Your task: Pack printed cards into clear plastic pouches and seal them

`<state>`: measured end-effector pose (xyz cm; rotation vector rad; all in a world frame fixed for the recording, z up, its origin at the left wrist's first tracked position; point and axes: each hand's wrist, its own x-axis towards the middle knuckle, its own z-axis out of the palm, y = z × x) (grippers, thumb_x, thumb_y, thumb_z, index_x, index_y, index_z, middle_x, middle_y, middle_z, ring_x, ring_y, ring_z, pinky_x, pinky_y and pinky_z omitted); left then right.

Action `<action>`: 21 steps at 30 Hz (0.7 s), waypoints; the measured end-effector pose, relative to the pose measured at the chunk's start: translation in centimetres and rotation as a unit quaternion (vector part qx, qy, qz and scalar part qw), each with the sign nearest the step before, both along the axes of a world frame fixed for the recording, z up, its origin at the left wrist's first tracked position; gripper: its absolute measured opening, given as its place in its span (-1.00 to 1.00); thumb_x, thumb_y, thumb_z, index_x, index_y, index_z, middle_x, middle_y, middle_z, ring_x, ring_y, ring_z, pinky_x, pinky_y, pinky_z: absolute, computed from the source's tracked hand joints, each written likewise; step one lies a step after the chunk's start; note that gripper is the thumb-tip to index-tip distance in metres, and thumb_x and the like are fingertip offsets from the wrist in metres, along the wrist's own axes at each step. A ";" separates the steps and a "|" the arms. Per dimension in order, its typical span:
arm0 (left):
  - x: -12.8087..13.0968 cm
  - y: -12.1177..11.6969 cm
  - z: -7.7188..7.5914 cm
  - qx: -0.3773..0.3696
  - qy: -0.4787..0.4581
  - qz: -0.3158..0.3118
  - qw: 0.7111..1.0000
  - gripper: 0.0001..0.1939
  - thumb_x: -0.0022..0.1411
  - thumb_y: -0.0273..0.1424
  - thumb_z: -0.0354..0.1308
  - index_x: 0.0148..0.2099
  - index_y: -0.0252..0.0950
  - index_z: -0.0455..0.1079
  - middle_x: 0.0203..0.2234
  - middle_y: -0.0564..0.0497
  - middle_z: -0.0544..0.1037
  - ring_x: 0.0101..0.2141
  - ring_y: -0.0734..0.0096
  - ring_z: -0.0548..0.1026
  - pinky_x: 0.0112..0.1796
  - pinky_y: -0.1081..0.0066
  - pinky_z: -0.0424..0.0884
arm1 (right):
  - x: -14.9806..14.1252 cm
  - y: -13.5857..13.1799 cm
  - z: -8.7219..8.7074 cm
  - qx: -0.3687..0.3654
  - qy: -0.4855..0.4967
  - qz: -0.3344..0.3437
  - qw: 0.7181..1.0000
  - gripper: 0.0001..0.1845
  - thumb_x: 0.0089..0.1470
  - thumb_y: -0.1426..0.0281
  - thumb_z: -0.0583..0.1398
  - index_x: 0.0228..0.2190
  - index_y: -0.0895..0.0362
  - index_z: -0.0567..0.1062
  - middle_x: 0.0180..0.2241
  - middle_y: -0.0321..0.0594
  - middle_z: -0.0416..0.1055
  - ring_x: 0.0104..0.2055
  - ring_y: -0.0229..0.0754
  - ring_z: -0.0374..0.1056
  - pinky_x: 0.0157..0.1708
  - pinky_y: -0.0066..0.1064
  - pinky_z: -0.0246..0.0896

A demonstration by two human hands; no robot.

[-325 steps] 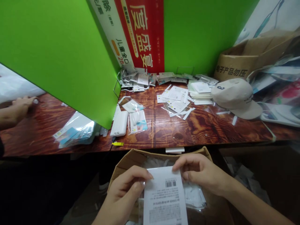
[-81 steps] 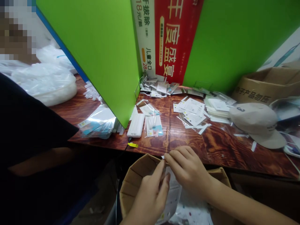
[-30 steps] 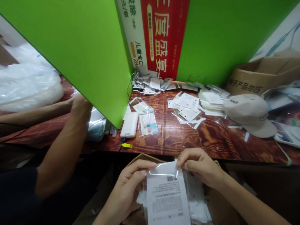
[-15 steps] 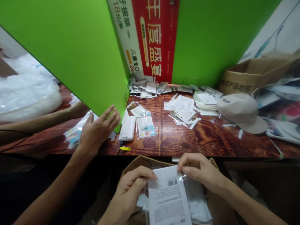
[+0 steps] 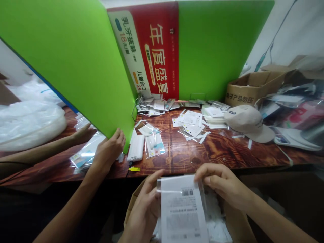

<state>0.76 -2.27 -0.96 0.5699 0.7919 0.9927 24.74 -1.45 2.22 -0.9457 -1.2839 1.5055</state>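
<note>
My left hand (image 5: 145,209) and my right hand (image 5: 222,184) hold one clear plastic packet (image 5: 182,209) with a white printed card and a barcode inside. Each hand pinches an upper corner of it, low in the view over an open cardboard box (image 5: 131,206) in front of the table edge. The box holds more white packets (image 5: 217,226), partly hidden by my hands.
A co-worker's hand (image 5: 108,152) grips the lower corner of the green divider panel (image 5: 76,60). On the wooden table (image 5: 202,152) lie a white power bank (image 5: 136,152), several small packets (image 5: 191,123), a beige cap (image 5: 246,121) and a cardboard box (image 5: 253,87).
The co-worker's hand has closed on the green panel's corner. My hands have raised the packet slightly, and the camera has tilted upward.
</note>
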 end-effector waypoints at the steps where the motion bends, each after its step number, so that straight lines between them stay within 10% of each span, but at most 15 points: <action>1: 0.3 -0.1 0.2 -0.004 -0.009 -0.005 1.000 -0.43 0.07 -0.17 0.37 0.14 -0.09 0.41 -0.13 -0.06 0.65 -0.22 0.15 0.62 -0.20 0.30 0.51 | 0.0 -0.2 0.1 0.003 0.014 -0.009 1.000 -0.87 0.06 0.39 0.23 -0.35 0.12 0.59 -0.44 -0.28 0.50 -0.40 -0.26 0.39 -0.36 -0.45 0.29; 5: 1.1 -0.7 0.5 0.049 0.055 -0.042 0.996 0.07 -0.05 -0.17 0.49 0.39 -0.17 0.02 0.16 -0.21 0.47 0.07 -0.01 0.49 -0.01 0.26 0.47 | -0.4 -0.9 0.6 0.053 -0.057 -0.053 0.996 -0.88 0.14 0.31 0.23 -0.30 0.09 0.53 -0.34 -0.24 0.50 -0.30 -0.20 0.43 -0.31 -0.41 0.35; 11: 0.8 -1.1 -1.0 0.161 0.156 -0.137 0.965 0.15 0.19 -0.14 0.30 0.46 -0.14 -0.51 0.26 -0.23 0.34 0.10 0.03 0.47 0.03 0.19 0.46 | -1.9 -0.4 1.3 0.241 -0.323 -0.106 0.909 -0.62 0.12 0.36 0.22 0.00 0.04 0.42 -0.08 -0.12 0.44 -0.02 -0.03 0.35 -0.07 -0.21 0.33; 17: 0.4 -0.9 -2.8 0.254 0.286 -0.216 0.898 0.00 0.17 -0.29 0.28 0.47 -0.22 -0.26 0.16 -0.18 0.48 0.08 0.00 0.49 0.12 0.14 0.36 | -3.1 1.3 1.5 0.176 -0.293 0.059 0.938 -0.68 0.06 0.41 0.20 -0.09 0.09 0.49 -0.20 -0.19 0.49 -0.17 -0.11 0.39 -0.17 -0.32 0.26; 21: 0.5 -0.9 -3.7 0.253 0.240 -0.221 0.911 0.05 0.04 -0.17 0.40 0.44 -0.14 -0.07 0.21 -0.12 0.42 0.22 -0.13 0.33 0.15 0.09 0.31 | -2.2 1.4 1.2 0.060 -0.160 0.115 0.979 -0.76 -0.04 0.39 0.24 -0.25 0.14 0.52 -0.46 -0.33 0.37 -0.42 -0.25 0.26 -0.43 -0.45 0.08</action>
